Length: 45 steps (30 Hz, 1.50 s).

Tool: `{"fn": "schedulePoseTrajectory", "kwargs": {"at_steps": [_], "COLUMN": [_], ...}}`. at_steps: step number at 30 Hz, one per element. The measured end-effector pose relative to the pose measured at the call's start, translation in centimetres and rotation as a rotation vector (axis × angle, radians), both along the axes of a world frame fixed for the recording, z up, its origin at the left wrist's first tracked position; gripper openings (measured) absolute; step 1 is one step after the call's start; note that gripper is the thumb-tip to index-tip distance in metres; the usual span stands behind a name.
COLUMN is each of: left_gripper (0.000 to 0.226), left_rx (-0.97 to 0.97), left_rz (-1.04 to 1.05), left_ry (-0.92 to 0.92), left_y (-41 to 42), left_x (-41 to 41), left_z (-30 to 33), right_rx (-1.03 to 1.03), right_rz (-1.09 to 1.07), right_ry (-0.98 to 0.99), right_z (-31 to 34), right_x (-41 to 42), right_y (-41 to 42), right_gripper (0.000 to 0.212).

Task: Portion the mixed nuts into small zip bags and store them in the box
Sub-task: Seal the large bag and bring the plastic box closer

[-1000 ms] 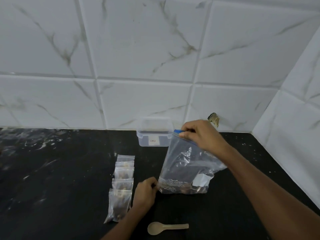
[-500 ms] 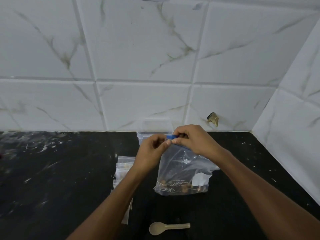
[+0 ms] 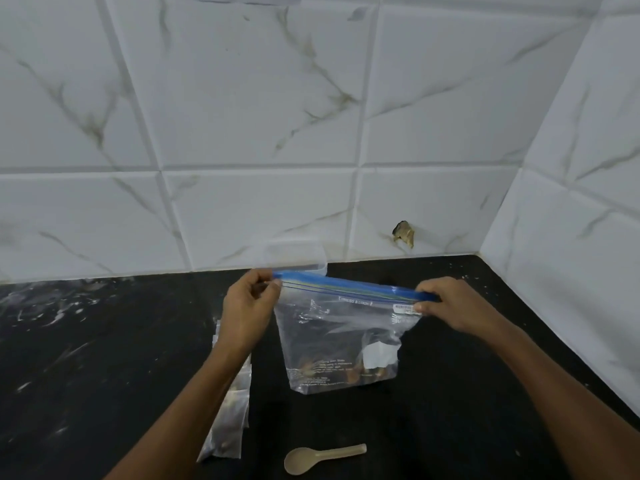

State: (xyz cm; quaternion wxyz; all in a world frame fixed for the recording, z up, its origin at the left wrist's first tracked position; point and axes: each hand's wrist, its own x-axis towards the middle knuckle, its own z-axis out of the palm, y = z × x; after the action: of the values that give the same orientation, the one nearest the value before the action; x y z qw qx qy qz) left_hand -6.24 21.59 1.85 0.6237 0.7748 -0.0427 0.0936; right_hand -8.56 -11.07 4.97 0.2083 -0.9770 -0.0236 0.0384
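Both hands are pinching the big zip bag's [image 3: 341, 341] blue strip: left hand [image 3: 247, 306], right hand [image 3: 450, 304]; seal apparently closed.

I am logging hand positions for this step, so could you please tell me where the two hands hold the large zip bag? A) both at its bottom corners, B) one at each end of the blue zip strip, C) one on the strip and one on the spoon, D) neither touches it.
B: the left hand and the right hand each pinch one end of the blue zip strip of the large zip bag.
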Motion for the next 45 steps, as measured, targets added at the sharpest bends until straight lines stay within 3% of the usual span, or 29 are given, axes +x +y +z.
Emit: {"fn": "schedulePoseTrajectory", "kwargs": {"at_steps": [1,3,5,7,9,11,13,17,20,24,28,33,37,39,41,43,45], "left_gripper": [0.017,0.030,0.034,0.041,0.042,0.023,0.012,0.021,0.025,0.025,0.025,0.025,0.045,0.061,0.074,0.081,0.078], "left_rx": [0.187,0.553,0.768,0.948,1.107,1.186,1.179,1.110,1.066,0.978,0.965,0.985,1.107,1.144,0.998,0.653,0.248], "left_rz": [0.079,0.169,0.002,-0.253,-0.379,-0.414,-0.431,-0.445,-0.477,-0.419,-0.373,-0.440,-0.393,-0.269,-0.099,0.013,-0.072], "left_ry": [-0.076,-0.400,-0.644,-0.566,-0.430,-0.411,-0.392,-0.364,-0.333,-0.372,-0.426,-0.391,-0.390,-0.328,-0.241,-0.069,0.192], "left_y": [-0.6,-2.7,-5.8,-9.4,-12.5,-14.6,-15.6,-15.7,-15.4,-15.2,-15.2,-15.3,-13.2,-10.2,-6.5,-3.0,-0.7], "left_x": [-0.1,-0.6,-1.0,-1.0,-0.3,0.5,1.0,1.1,1.0,0.6,0.6,0.3,0.9,1.4,1.8,1.8,1.7], "left_z": [0.4,1.6,3.3,4.5,4.8,4.4,4.0,3.9,4.1,5.3,7.0,7.1,7.7,7.4,6.2,4.0,1.1], "right_rx": [0.038,0.101,0.140,0.186,0.263,0.356,0.501,0.781,0.651,0.488,0.531,0.716,0.802,0.801,0.797,0.791,0.842], "right_rz": [-0.017,-0.031,-0.032,-0.038,-0.047,-0.082,-0.165,-0.207,-0.171,-0.322,-0.375,-0.332,-0.336,-0.329,-0.310,-0.303,-0.305], "right_ry": [-0.031,-0.086,-0.133,-0.157,-0.181,-0.208,-0.207,-0.028,0.082,0.057,0.047,0.071,-0.133,-0.145,-0.121,-0.102,-0.111], "right_z": [-0.3,-0.6,-0.7,-0.9,-1.3,-2.1,-3.0,-6.1,-10.4,-14.7,-16.3,-14.3,-10.5,-9.6,-9.3,-9.4,-9.4], "right_x": [-0.1,-0.2,-0.4,-0.7,-1.0,-1.5,-2.0,-3.0,-3.2,-3.2,-3.8,-2.9,-2.1,-2.0,-2.1,-2.2,-2.1], "right_y": [0.2,0.6,0.9,1.2,1.4,1.5,1.6,2.2,2.6,3.5,3.7,3.5,2.9,2.4,2.0,1.9,2.1], "right_gripper": [0.005,0.006,0.008,0.010,0.010,0.010,0.013,0.027,0.021,0.005,0.010,0.041,0.009,0.009,0.011,0.012,0.012]}}
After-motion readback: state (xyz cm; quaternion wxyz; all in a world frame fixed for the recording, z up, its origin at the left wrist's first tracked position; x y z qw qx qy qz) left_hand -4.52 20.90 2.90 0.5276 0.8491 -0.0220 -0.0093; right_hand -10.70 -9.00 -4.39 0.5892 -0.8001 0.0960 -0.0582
